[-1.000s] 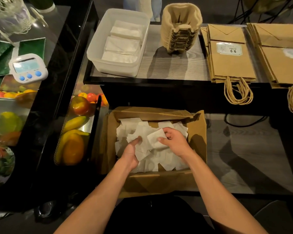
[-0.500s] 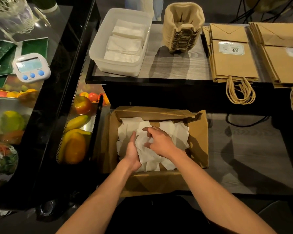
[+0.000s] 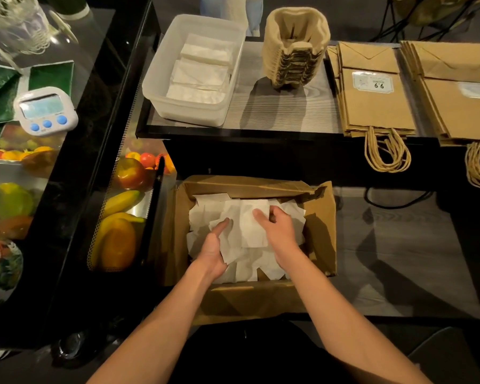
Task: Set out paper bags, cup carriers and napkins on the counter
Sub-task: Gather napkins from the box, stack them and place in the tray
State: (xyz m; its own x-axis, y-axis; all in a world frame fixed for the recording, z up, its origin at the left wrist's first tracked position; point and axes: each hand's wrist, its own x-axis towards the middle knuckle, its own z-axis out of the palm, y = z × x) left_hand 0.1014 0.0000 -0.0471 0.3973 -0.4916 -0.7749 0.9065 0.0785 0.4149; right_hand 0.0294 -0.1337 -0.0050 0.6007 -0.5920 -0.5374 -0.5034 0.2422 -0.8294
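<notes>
Lower centre of frame: loose napkins (image 3: 250, 228) heaped in open cardboard box (image 3: 320, 217), directly beneath and between both hands. Left hand (image 3: 212, 249) edge-on, thumb laid atop the sheets, fingers buried under them; grasp cannot be told. Right hand (image 3: 279, 231) palm-down, fingers curled, grasping top napkin's right edge. More napkins stacked in clear tub (image 3: 178, 112), upper centre.

Rightmost paper bags (image 3: 460, 115) run off-frame — label (image 3: 478, 90) (white) unreadable.

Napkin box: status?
Grip unclear: left hand, right hand on loose white napkins in brown cardboard box. Counter's clear plastic tub part-filled. Nothing blocking.
</notes>
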